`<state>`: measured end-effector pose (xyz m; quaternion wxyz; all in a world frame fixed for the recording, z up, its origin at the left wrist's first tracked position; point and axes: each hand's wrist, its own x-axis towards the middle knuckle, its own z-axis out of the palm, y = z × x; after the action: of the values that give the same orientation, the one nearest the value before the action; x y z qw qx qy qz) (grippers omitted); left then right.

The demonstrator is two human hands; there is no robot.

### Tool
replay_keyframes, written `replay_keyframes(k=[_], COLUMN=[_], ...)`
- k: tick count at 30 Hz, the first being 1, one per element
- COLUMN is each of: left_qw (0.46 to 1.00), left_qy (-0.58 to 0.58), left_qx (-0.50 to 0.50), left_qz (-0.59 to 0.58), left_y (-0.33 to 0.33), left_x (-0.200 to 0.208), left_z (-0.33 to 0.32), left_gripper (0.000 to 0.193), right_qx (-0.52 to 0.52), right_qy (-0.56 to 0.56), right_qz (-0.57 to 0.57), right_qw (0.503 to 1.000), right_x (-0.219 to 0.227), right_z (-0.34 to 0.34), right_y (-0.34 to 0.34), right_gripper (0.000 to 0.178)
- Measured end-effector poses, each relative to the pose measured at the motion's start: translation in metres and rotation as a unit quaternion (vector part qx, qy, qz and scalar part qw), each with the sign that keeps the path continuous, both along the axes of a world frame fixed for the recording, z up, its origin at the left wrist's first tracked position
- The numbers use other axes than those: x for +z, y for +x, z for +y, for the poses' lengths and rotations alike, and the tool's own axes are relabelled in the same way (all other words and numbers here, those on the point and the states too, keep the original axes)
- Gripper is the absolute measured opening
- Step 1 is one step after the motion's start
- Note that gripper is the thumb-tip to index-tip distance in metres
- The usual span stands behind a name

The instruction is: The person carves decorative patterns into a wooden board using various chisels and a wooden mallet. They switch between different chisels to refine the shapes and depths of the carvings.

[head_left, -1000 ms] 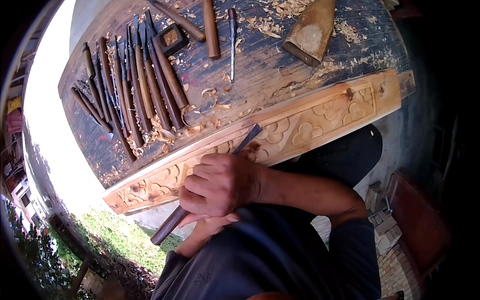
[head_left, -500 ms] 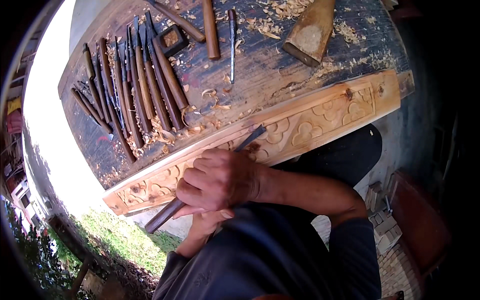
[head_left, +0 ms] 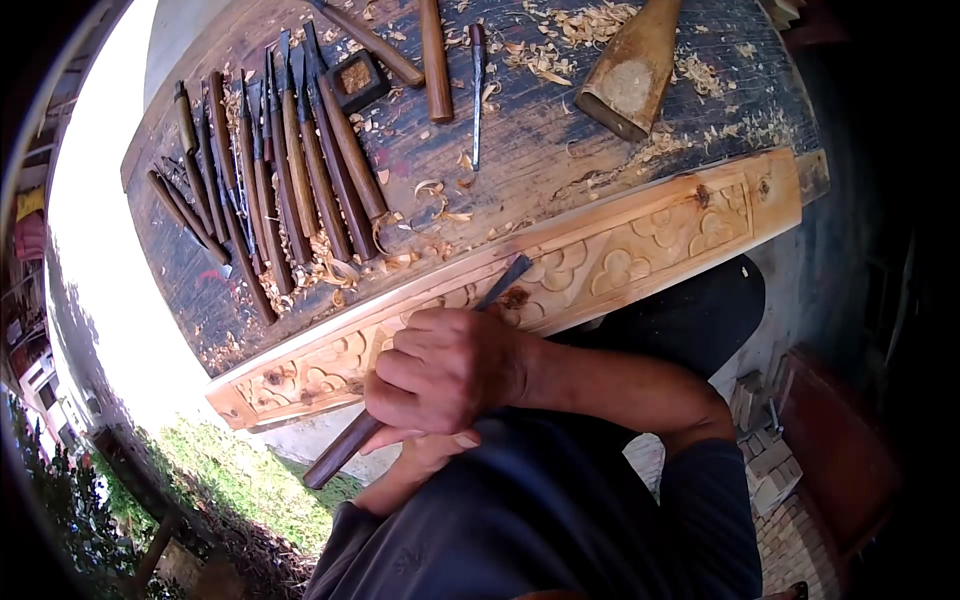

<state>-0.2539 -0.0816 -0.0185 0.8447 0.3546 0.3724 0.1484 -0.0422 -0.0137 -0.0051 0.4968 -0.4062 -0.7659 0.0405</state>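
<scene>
My right hand (head_left: 445, 370) is wrapped round a chisel (head_left: 338, 448) with a dark wooden handle. The chisel lies slantwise, its blade tip resting over a carved wooden board (head_left: 620, 270) beside a dark knot. Close under the right hand is my left hand (head_left: 432, 456), closed against the handle, its fingers partly hidden. Shallow quatrefoil and leaf shapes run in relief along the pale board, which lies along the near edge of the table (head_left: 520, 200). The middle of the carving is covered by my right hand.
Several wooden-handled carving tools (head_left: 290, 190) lie side by side at the left of the table. A thick wooden mallet (head_left: 628, 85), a small dark square block (head_left: 356, 80) and a slim tool (head_left: 477, 100) lie farther back. Curled shavings (head_left: 545, 60) are scattered about.
Both hands and the chisel have shifted slightly to the right and nearer to me. The view has moved a little, and the grip looks the same.
</scene>
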Motion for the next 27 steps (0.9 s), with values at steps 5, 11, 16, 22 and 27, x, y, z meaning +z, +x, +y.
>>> replay_keyframes(k=[5,11,16,22,27], left_qw=[0.998,0.987,0.978,0.993,0.987], left_qy=[0.064,0.139,0.172,0.001,-0.064], left_qx=[-0.012,-0.013,0.037,0.065,0.144], left_qz=[-0.009,0.074,0.107,0.098,0.043], left_y=[-0.020,0.000,0.004,0.007,0.018], left_x=[-0.031,-0.001,0.000,0.011,0.016], left_z=[-0.024,-0.002,-0.003,0.011,0.015], left_gripper=[0.097,0.087,0.072,0.078,0.080], right_qx=[0.002,-0.018,-0.015,-0.023,-0.020], right_qy=[0.000,-0.018,-0.034,-0.051,-0.070], right_qz=[0.011,0.052,0.049,0.037,0.040], right_qw=[1.000,0.998,0.998,0.998,0.997], right_x=[0.003,0.004,0.006,0.005,0.002], right_z=[0.003,0.004,0.006,0.005,0.009], right_y=[-0.001,-0.001,0.000,0.005,0.005], right_gripper=[0.053,0.051,0.050,0.050,0.048])
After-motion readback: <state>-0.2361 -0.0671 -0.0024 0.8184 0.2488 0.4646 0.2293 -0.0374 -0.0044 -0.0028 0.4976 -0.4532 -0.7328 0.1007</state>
